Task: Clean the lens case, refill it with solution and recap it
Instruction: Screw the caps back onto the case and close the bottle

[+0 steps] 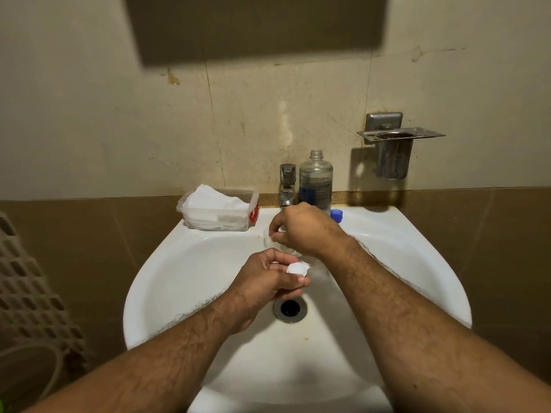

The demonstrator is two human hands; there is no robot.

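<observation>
We see a white sink point(417, 263) fixed against the wall; on its back ledge, at left, stands a clear plastic tub point(219, 211) of white tissues; a chrome tap point(287, 186) rises at the middle; just right of it stands an uncapped clear solution bottle point(316, 180), with a blue cap point(337, 215) beside its base; a metal-ringed drain point(290, 308) sits in the basin.

Glossy white ceramic sink point(185, 281), shiny metal tap point(287, 186), clear plastic bottle point(316, 177), dull steel holder point(393, 150), white plastic lens case point(296, 269)

Bathroom: white washbasin point(387, 242), tap point(287, 186), tiled wall point(119, 114), wall-mounted metal holder point(393, 150)
</observation>
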